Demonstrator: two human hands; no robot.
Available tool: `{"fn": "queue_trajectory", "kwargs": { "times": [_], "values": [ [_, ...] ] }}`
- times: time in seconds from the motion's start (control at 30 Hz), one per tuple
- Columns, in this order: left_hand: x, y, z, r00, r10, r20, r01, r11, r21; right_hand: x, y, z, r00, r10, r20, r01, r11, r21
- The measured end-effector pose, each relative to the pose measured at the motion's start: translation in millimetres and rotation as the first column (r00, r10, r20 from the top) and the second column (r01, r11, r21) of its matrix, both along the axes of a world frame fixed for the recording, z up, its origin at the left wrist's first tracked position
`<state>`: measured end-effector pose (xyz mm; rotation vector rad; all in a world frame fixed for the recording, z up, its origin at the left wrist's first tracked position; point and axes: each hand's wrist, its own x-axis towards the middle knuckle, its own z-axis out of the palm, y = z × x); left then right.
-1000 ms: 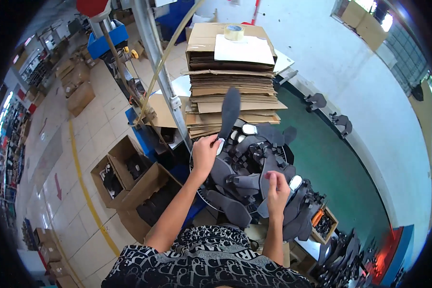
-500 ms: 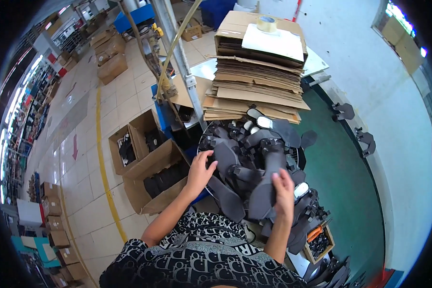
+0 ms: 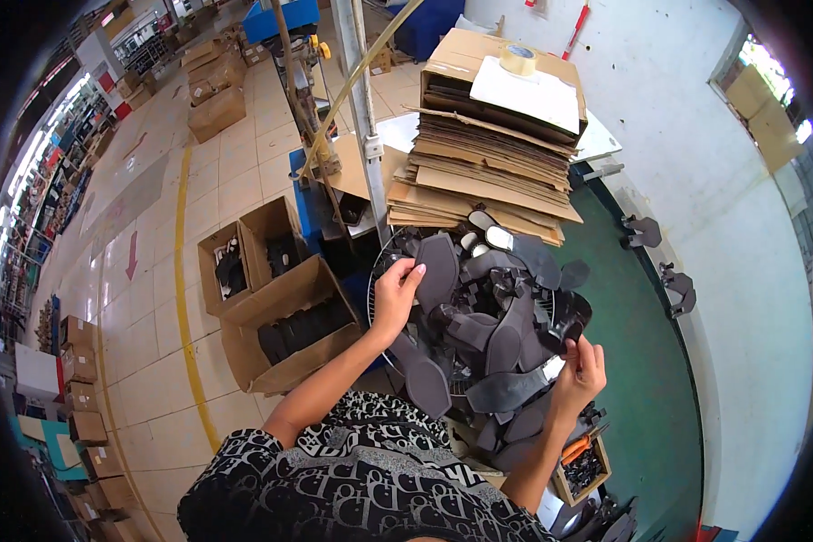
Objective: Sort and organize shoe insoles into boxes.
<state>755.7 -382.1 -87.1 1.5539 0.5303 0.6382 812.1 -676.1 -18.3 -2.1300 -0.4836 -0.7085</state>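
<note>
A heap of dark grey shoe soles [image 3: 504, 339], some with block heels, fills a round wire basket [image 3: 370, 289] in front of me. My left hand [image 3: 396, 298] pinches the edge of a dark sole [image 3: 437, 271] at the heap's left side, its thumb on top. To the right, my right hand [image 3: 582, 375] is closed on a glossy black heeled sole [image 3: 565, 322], raised over the heap's right edge. Several pale oval pads show at the heap's far side, one of them a white pad [image 3: 499, 238].
Flattened cardboard [image 3: 492, 172] is stacked behind the heap, with a tape roll [image 3: 518, 60] on top. Open cartons [image 3: 289, 357] stand at left beside a metal post [image 3: 359, 117]. A small box [image 3: 596, 479] with orange-handled pliers [image 3: 576, 449] sits at lower right. A white wall [image 3: 668, 108] bounds the right.
My right hand has moved right, and the sole it held lower over the heap no longer lies there in it; a glossy heeled piece is now in it. My left hand has closed on a sole.
</note>
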Motion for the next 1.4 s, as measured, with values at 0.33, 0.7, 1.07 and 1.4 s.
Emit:
{"fn": "queue_trajectory", "kwargs": {
  "times": [0.33, 0.7, 1.07, 1.4],
  "values": [
    [33, 63, 39, 0.919, 0.169, 0.355, 0.021, 0.881, -0.472, 19, 4, 29, 0.776, 0.538, -0.329, -0.258, 0.747, 0.613],
    [-69, 20, 9, 0.942, -0.302, 0.147, 0.256, 0.359, -0.898, -21, 115, -6, 0.149, 0.981, -0.126, 0.063, 0.118, 0.991],
    [-142, 12, 31, 0.860, -0.413, 0.300, 0.455, 0.353, -0.817, -52, 96, -12, 0.254, 0.771, -0.584, -0.402, 0.633, 0.662],
    [-59, 18, 33, 0.907, -0.380, 0.182, 0.405, 0.665, -0.627, -35, 68, -24, 0.385, 0.908, -0.165, 0.147, 0.116, 0.982]
  ]
}}
